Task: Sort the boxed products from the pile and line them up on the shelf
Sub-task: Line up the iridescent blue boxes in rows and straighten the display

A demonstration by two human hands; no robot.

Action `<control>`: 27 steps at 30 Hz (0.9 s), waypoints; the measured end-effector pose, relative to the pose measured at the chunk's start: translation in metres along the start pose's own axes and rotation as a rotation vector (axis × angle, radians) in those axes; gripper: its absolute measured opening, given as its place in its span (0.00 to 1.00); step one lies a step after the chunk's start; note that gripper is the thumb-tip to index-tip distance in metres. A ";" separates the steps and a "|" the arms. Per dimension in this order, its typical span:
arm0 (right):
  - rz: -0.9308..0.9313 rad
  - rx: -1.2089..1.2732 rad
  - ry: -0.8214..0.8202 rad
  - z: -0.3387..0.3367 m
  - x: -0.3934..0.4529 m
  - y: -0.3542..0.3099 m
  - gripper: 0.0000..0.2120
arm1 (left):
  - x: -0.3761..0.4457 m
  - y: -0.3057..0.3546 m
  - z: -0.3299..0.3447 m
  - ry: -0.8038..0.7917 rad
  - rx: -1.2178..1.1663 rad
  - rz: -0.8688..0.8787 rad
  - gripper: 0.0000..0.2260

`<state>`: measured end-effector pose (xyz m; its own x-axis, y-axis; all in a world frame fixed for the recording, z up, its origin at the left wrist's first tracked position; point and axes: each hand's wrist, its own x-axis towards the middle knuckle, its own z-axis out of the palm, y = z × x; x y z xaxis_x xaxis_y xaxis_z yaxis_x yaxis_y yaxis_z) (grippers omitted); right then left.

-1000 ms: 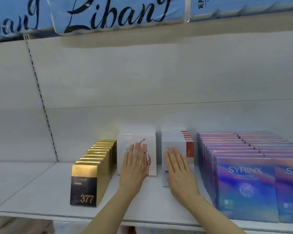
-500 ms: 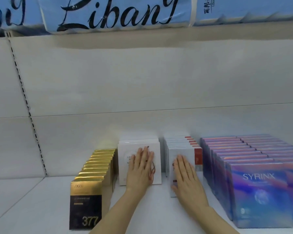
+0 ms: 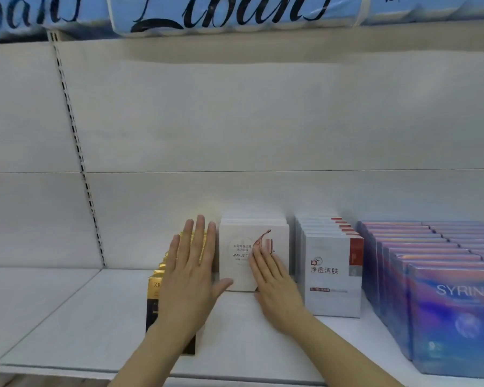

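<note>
Four rows of boxes stand on the white shelf (image 3: 95, 325). From left: gold-and-black boxes (image 3: 154, 300), white boxes with a rose-gold mark (image 3: 241, 247), pale grey boxes with a red corner (image 3: 330, 277), and purple SYRINX boxes (image 3: 456, 311). My left hand (image 3: 190, 272) is flat with straight fingers over the gold row, its thumb against the front white box's lower left corner. Fingers straight, my right hand (image 3: 274, 286) lies against the right half of that white box's front face. The gold row is mostly hidden behind my left hand.
Blue packs with black script (image 3: 235, 12) fill the shelf above. A slotted upright (image 3: 76, 152) runs down the back wall at left. Left of the gold row, the shelf surface is bare up to its front edge (image 3: 67, 368).
My left hand has shifted left from the white box to the gold row. My right hand has moved left from the grey box to the white box. The camera view has shifted right.
</note>
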<state>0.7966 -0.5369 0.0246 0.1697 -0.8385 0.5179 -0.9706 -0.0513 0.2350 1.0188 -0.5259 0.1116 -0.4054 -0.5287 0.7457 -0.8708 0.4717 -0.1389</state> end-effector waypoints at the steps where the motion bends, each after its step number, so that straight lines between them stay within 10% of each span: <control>1: 0.013 -0.011 -0.025 0.003 0.003 0.000 0.42 | -0.002 -0.007 0.001 -0.019 0.017 0.021 0.50; 10: 0.033 -0.021 -0.041 0.015 0.009 0.002 0.41 | -0.011 -0.037 0.038 -0.311 0.000 0.061 0.61; 17: 0.257 0.394 0.078 -0.023 0.002 -0.049 0.38 | -0.017 -0.038 0.021 -0.159 -0.200 0.059 0.41; 22: 0.271 0.811 0.000 -0.086 -0.018 -0.136 0.51 | -0.009 -0.095 0.017 -0.086 -0.857 -0.505 0.31; 27: 0.403 1.023 -0.039 -0.078 -0.003 -0.159 0.60 | 0.003 -0.126 0.081 -0.596 -1.431 -0.956 0.41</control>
<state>0.9640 -0.4841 0.0496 -0.1797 -0.9104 0.3727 -0.6391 -0.1799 -0.7478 1.1049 -0.6442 0.0786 -0.2798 -0.9518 -0.1259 -0.0844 -0.1062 0.9908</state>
